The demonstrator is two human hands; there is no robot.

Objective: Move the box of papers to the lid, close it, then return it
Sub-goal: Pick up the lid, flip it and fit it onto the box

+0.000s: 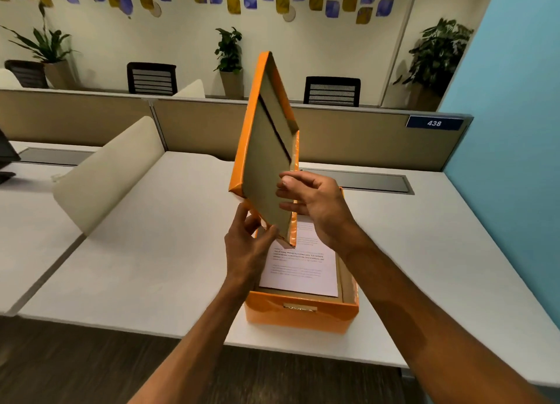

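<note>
An orange box (303, 311) stands open on the white desk, near its front edge. White printed papers (300, 267) lie inside it. Above the box I hold its orange lid (266, 143) nearly upright, brown inner side facing right, one corner dipping toward the papers. My left hand (247, 246) grips the lid's lower edge from the left. My right hand (315, 205) pinches the lid's inner face from the right, thumb on top.
The white desk (151, 267) runs left and right of the box. A cream divider panel (112, 170) slants across the desk at left. A grey cable tray (369, 182) lies behind the box. Beige partitions, black chairs and potted plants stand behind; a blue wall is at right.
</note>
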